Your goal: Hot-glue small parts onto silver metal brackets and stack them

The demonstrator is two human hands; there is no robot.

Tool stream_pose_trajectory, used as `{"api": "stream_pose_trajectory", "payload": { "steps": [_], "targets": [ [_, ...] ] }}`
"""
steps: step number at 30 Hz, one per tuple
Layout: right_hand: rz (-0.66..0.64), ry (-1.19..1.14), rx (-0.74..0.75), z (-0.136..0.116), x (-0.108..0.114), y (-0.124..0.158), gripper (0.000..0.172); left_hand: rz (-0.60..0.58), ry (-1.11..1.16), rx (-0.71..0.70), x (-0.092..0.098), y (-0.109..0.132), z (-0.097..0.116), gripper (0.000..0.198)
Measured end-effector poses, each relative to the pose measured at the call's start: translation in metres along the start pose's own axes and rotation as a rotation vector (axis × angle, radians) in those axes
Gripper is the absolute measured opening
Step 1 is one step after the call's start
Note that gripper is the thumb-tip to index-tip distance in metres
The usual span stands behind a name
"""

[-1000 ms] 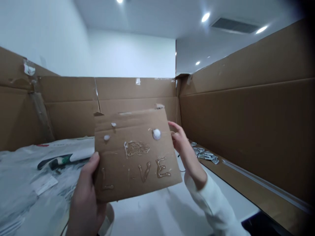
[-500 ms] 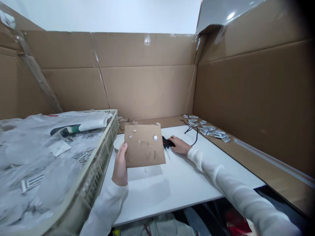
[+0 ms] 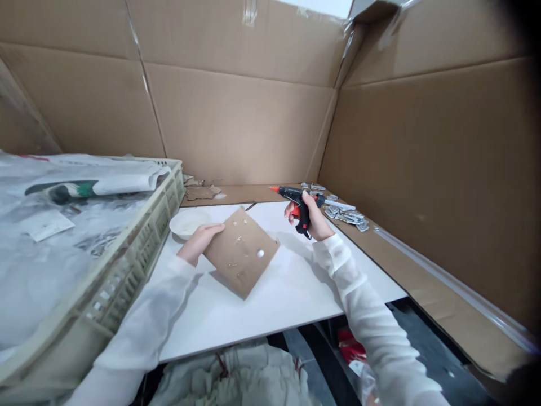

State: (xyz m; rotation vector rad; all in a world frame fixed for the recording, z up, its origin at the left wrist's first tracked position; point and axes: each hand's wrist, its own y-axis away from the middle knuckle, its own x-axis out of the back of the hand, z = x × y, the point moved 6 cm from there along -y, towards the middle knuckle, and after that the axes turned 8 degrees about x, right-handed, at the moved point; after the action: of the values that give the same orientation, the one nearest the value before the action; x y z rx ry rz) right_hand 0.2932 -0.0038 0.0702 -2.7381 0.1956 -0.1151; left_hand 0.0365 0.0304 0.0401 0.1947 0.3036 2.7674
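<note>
My left hand [image 3: 202, 241] grips the left corner of a square cardboard piece [image 3: 234, 248], thumb on top, holding it tilted above the white board. The cardboard carries small white beads, one larger white ball [image 3: 260, 254] and shiny, clear marks. In my right hand [image 3: 311, 217] is a black and orange hot glue gun [image 3: 296, 197], raised above the board, its orange nozzle pointing left and a pale glue stick [image 3: 340, 204] jutting from its rear. The fingers wrap round its handle by the red trigger. Behind my left hand sits a white bowl [image 3: 189, 224].
A plastic crate [image 3: 139, 259] full of clear bags stands at left. Silvery wrapped pieces [image 3: 349, 217] lie along the right of the white board [image 3: 203, 324]. Torn cardboard scraps [image 3: 200, 192] lie at the back. Tall cardboard walls [image 3: 228, 124] enclose the back and right.
My right hand has lifted the glue gun off the board, nozzle now pointing left. My left hand has lowered and turned the cardboard so a corner points toward me. The view has tilted down.
</note>
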Motion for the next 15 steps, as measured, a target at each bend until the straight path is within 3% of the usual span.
{"api": "stream_pose_trajectory", "payload": {
  "steps": [2, 5, 8, 11, 15],
  "targets": [
    [-0.182, 0.01, 0.004, -0.005, -0.02, 0.01, 0.057, -0.098, -0.14, 0.108, -0.007, -0.014, -0.007, 0.032],
    [-0.45, 0.075, -0.04, 0.0, -0.051, 0.027, 0.054, -0.252, -0.16, 0.292, -0.017, -0.028, -0.023, 0.032],
    [-0.643, 0.119, -0.15, 0.016, -0.075, 0.042, 0.054, -0.265, -0.068, 0.392, -0.021, -0.034, -0.035, 0.029],
    [-0.711, 0.141, -0.213, 0.028, -0.085, 0.049, 0.059, -0.195, -0.011, 0.409, -0.02, -0.035, -0.041, 0.025],
    [-0.692, 0.179, -0.234, 0.034, -0.086, 0.05, 0.06, -0.305, -0.044, 0.509, -0.027, -0.032, -0.048, 0.025]
  ]
}}
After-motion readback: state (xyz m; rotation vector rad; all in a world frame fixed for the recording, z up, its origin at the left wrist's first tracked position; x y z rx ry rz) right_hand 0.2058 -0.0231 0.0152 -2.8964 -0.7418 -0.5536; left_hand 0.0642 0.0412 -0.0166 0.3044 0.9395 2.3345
